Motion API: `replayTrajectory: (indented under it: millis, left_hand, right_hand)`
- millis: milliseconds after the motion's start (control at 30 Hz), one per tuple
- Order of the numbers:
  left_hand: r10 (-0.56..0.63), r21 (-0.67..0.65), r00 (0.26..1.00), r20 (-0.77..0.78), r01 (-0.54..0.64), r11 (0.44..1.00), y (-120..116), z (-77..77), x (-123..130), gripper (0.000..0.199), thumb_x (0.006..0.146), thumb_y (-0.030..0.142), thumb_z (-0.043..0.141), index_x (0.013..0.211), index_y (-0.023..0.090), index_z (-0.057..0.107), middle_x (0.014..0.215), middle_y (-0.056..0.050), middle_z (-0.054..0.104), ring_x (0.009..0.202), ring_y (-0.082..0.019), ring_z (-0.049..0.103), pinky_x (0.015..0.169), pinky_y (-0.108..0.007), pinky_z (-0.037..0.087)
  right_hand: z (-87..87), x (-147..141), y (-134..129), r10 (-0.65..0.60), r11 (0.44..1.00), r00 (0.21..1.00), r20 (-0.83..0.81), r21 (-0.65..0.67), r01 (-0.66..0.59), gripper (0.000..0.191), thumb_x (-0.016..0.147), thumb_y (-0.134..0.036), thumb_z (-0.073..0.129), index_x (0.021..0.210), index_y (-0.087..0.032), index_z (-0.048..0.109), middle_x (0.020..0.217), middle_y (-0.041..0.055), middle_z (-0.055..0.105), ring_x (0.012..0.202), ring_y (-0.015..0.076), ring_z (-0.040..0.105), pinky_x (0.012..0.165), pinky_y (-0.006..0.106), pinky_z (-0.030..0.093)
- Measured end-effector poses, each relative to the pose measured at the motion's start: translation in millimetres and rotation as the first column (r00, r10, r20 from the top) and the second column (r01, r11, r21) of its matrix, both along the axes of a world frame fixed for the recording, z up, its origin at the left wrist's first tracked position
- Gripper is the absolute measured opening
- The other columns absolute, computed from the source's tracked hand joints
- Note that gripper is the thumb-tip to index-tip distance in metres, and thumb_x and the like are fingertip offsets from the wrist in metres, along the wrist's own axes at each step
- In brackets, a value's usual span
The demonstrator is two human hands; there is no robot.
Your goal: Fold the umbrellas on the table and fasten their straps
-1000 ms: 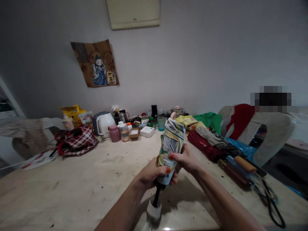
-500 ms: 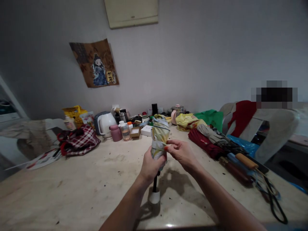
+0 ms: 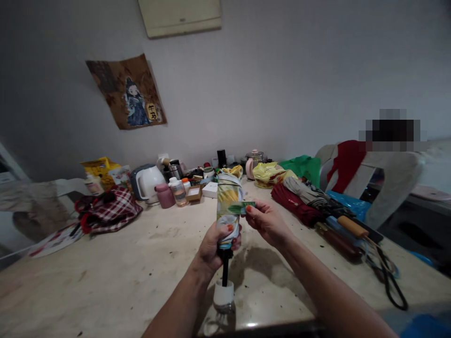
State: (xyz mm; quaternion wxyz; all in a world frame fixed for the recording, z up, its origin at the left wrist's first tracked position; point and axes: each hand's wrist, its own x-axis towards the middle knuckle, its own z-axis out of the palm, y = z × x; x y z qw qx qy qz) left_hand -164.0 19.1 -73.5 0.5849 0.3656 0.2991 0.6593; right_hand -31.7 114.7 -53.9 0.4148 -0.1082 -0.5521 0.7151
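A folded umbrella (image 3: pixel 229 192) with white, yellow and green patterned cloth stands upright over the table (image 3: pixel 141 263), its black shaft and white handle (image 3: pixel 223 295) pointing down. My left hand (image 3: pixel 214 244) is wrapped round the lower part of the cloth, thumb across the front. To its right, my right hand (image 3: pixel 266 220) pinches the end of a green strap (image 3: pixel 243 207) that lies across the front of the cloth.
Folded umbrellas (image 3: pixel 299 204) lie at the right. A kettle (image 3: pixel 150 182), a pink bottle (image 3: pixel 164 195), small boxes (image 3: pixel 194 194) and a yellow bag (image 3: pixel 269 174) line the back. A plaid bag (image 3: pixel 112 210) sits left. Chairs flank the table.
The umbrella has turned in my left hand, with the thumb now across its front. The green strap now shows between the cloth and my right fingers. The view has shifted slightly right.
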Motion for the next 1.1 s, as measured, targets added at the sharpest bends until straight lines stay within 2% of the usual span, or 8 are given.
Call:
replayTrajectory:
  millis: [100, 233, 367, 567, 767, 967, 1033, 1100]
  left_hand:
    - [-0.058, 0.01, 0.991, 0.122, 0.057, 0.998, 0.6, -3.0, -0.4, 0.038, 0.063, 0.027, 0.074, 0.093, 0.008, 0.059, 0.073, -0.002, 0.053, 0.051, -0.004, 0.04, 0.045, -0.016, 0.031]
    - [-0.094, 0.013, 0.973, 0.212, 0.094, 0.996, 0.2, -4.5, 2.6, 0.035, 0.062, 0.024, 0.073, 0.089, 0.008, 0.059, 0.074, -0.003, 0.052, 0.051, -0.003, 0.034, 0.043, -0.015, 0.029]
    - [-0.122, 0.029, 0.965, 0.231, 0.118, 0.993, -0.9, -4.8, 5.9, 0.035, 0.061, 0.024, 0.072, 0.088, 0.009, 0.058, 0.074, -0.002, 0.05, 0.05, -0.002, 0.033, 0.043, -0.014, 0.027]
    - [-0.173, 0.1, 0.966, 0.195, 0.155, 0.983, -1.5, -9.2, 8.2, 0.033, 0.065, 0.028, 0.072, 0.089, 0.01, 0.058, 0.075, -0.001, 0.049, 0.049, -0.001, 0.031, 0.043, -0.013, 0.027]
    - [-0.252, 0.152, 0.956, 0.151, 0.23, 0.961, -2.2, -10.6, 11.8, 0.029, 0.067, 0.032, 0.072, 0.078, 0.011, 0.056, 0.067, 0.002, 0.041, 0.047, -0.001, 0.026, 0.042, -0.014, 0.025]
    - [-0.469, 0.145, 0.873, 0.132, 0.451, 0.881, -1.4, -16.1, 11.4, 0.033, 0.068, 0.037, 0.072, 0.079, 0.01, 0.056, 0.061, 0.004, 0.037, 0.045, -0.002, 0.027, 0.042, -0.015, 0.026]
    - [-0.453, 0.156, 0.87, 0.192, 0.429, 0.89, -1.1, -13.0, 11.5, 0.033, 0.067, 0.035, 0.073, 0.078, 0.009, 0.058, 0.065, 0.002, 0.04, 0.046, -0.002, 0.03, 0.041, -0.014, 0.028]
    - [-0.36, 0.143, 0.895, 0.263, 0.333, 0.932, -0.5, -6.9, 10.1, 0.032, 0.066, 0.033, 0.074, 0.079, 0.008, 0.059, 0.07, -0.001, 0.046, 0.05, -0.002, 0.037, 0.044, -0.012, 0.033]
  right_hand:
    - [-0.9, -3.1, -2.9, 0.037, 0.998, 0.999, -0.013, -0.053, -0.037, 0.038, 0.063, -0.045, 0.081, 0.066, -0.014, 0.06, 0.049, -0.0051, 0.044, 0.045, 0.0046, 0.027, 0.044, 0.022, 0.014]
    - [-0.6, -5.7, -7.3, 0.007, 0.999, 1.0, -0.011, -0.052, -0.007, 0.038, 0.063, -0.045, 0.081, 0.064, -0.014, 0.059, 0.052, -0.0047, 0.047, 0.044, 0.0032, 0.023, 0.042, 0.022, 0.012]
    - [0.2, -5.5, -9.9, -0.029, 0.999, 1.0, -0.005, -0.026, 0.029, 0.04, 0.064, -0.048, 0.08, 0.064, -0.014, 0.057, 0.057, -0.0036, 0.05, 0.044, 0.003, 0.025, 0.043, 0.022, 0.013]
    - [1.1, -6.1, -13.2, -0.077, 0.997, 0.997, 0.024, -0.013, 0.077, 0.048, 0.063, -0.05, 0.08, 0.058, -0.016, 0.047, 0.046, -0.0096, 0.033, 0.042, 0.0024, 0.019, 0.042, 0.022, 0.01]
    - [-9.7, -8.7, -4.5, 0.057, 0.988, 0.993, 0.102, -0.147, -0.041, 0.057, 0.057, -0.054, 0.084, 0.057, -0.018, 0.04, 0.044, -0.01, 0.036, 0.039, 0.0012, 0.022, 0.04, 0.019, 0.011]
    - [-24.3, -12.6, 8.9, 0.28, 0.941, 0.955, 0.096, -0.222, -0.254, 0.059, 0.046, -0.051, 0.09, 0.078, -0.015, 0.056, 0.062, -0.0035, 0.057, 0.046, 0.0061, 0.046, 0.044, 0.019, 0.033]
    - [-27.6, -15.9, 11.1, 0.25, 0.947, 0.967, 0.045, -0.221, -0.234, 0.061, 0.048, -0.053, 0.089, 0.082, -0.015, 0.056, 0.064, -0.0034, 0.057, 0.048, 0.0059, 0.048, 0.046, 0.018, 0.037]
    - [-30.3, -19.2, 13.3, 0.154, 0.956, 0.987, 0.044, -0.259, -0.138, 0.06, 0.053, -0.059, 0.085, 0.081, -0.016, 0.054, 0.061, -0.0052, 0.053, 0.046, 0.0039, 0.043, 0.042, 0.015, 0.031]
